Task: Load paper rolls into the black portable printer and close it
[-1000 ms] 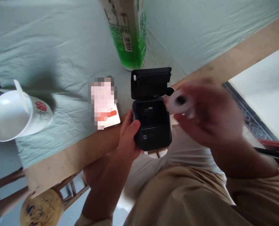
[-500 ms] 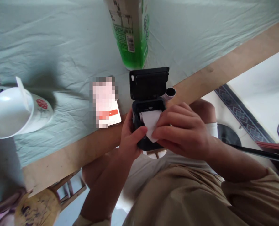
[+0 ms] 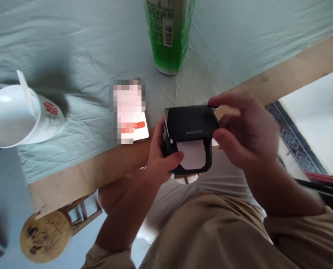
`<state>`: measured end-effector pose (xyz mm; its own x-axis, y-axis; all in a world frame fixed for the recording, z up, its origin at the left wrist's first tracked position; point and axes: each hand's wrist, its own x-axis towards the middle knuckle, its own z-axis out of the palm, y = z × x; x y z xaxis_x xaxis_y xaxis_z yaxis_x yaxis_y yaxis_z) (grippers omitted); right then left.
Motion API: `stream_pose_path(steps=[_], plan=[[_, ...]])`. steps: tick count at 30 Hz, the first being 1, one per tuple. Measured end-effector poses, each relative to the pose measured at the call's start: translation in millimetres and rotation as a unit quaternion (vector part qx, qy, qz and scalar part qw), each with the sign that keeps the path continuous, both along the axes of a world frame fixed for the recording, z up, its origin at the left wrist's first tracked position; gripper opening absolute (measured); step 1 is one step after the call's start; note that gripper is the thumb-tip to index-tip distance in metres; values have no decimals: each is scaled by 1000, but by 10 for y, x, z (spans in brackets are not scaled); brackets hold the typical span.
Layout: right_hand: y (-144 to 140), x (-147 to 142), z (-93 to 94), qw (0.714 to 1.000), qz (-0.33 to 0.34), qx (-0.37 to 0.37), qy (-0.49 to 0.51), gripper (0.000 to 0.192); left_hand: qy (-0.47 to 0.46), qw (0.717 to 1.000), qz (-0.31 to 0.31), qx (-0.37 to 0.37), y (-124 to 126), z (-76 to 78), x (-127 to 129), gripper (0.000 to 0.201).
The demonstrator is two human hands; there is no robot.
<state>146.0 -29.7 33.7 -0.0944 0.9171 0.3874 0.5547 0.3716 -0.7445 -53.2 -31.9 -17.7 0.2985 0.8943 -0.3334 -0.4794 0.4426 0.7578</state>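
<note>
A small black portable receipt printer (image 3: 190, 121) is held over the table edge, just above my lap. Wrapped around its left side is my left hand (image 3: 161, 160), thumb lying over the near front rim. The hinged lid is partly lowered, and white paper (image 3: 193, 155) shows inside the body below it. My right hand (image 3: 247, 130) is at the lid's right corner, with thumb and index finger apart and the thumb by the lid's edge. A small white roll with a dark core (image 3: 214, 107) stands behind, mostly covered by the lid and my right fingers.
A lit phone (image 3: 141, 132) lies left of the printer. A green-labelled bottle (image 3: 170, 48) stands beyond it. On the far left is a white cup (image 3: 47, 119) with a spoon handle. A round wooden stool (image 3: 45, 237) is below the table's wooden edge (image 3: 85, 183).
The printer's lid has swung down from upright over the paper. My right hand has let go of the paper strip and moved right to the lid's corner.
</note>
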Motion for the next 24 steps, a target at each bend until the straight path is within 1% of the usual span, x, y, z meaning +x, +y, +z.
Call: stream_pose_path(steps=[3,6,8,10,11,13,16,17,19,21,24], plan=[[-114,-22,-68,999,36,-21,-6,43,-20,1000,9,20,5,24,12,100],[-175,-72,-99,997,43,-70,10,53,-38,998,2,45,7,58,31,90],[-187,-101,-108,992,45,-112,28,67,-39,999,0,38,1,74,38,82],[-177,-119,-123,984,62,-157,64,80,-31,999,10,19,-13,88,38,75],[-164,-125,-135,978,73,-177,87,82,-24,1000,16,7,-21,99,35,71],[-128,-135,-170,968,87,-198,124,79,-14,1000,22,-15,-34,127,31,68],[-86,-142,-235,966,89,-192,148,75,-14,999,30,-38,-32,174,41,69],[-84,-136,-254,967,88,-186,149,75,-25,998,36,-40,-23,185,51,66],[-104,-103,-280,970,89,-178,138,77,-61,996,51,-38,2,191,79,54],[-147,-42,-282,974,93,-170,119,74,-98,992,66,-38,30,178,104,43],[-199,56,-231,987,55,-131,75,67,-101,989,79,-74,56,143,124,31]])
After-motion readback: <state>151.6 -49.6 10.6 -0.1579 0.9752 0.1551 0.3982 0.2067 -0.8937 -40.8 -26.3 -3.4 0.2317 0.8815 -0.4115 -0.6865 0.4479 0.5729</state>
